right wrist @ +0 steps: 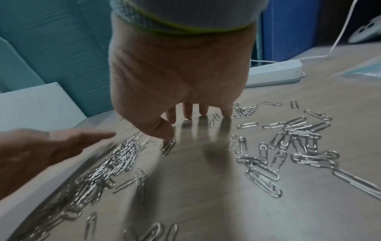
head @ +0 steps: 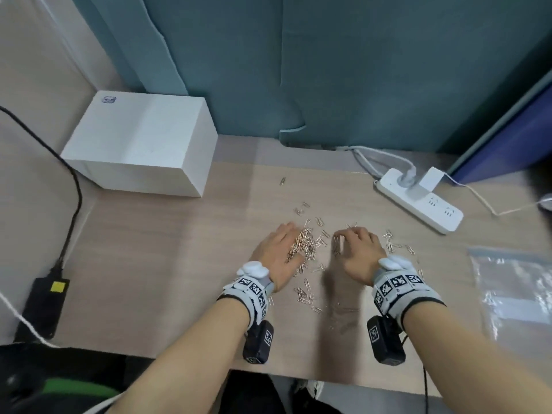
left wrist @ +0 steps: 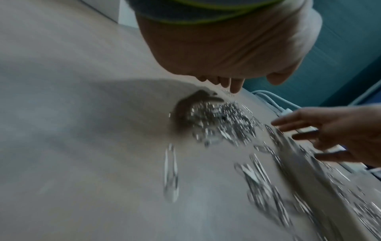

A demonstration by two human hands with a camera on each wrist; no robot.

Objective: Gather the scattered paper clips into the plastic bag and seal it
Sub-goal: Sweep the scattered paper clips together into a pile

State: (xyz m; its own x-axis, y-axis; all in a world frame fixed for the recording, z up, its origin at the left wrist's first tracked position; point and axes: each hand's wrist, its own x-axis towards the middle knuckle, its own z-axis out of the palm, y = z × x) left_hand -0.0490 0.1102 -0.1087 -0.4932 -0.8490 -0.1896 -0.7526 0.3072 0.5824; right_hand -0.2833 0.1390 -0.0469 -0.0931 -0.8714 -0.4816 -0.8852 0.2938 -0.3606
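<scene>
Several silver paper clips [head: 304, 246] lie heaped and scattered mid-table. My left hand [head: 285, 236] lies flat with straight fingers, its thumb-side edge against the densest heap [left wrist: 216, 124]. My right hand [head: 351, 236] stands a little to the right, fingers [right wrist: 203, 111] arched down with the tips touching the table and the thumb on a clip [right wrist: 168, 146]. More loose clips [right wrist: 299, 138] lie to its right. The clear plastic bag [head: 513, 294] lies flat at the table's right edge, apart from both hands. Neither hand holds anything.
A white box [head: 140, 144] stands at the back left. A white power strip [head: 418, 198] with plugs and cables lies at the back right. A black adapter [head: 44, 306] sits at the left edge. One stray clip [head: 282, 181] lies farther back. A teal partition closes the rear.
</scene>
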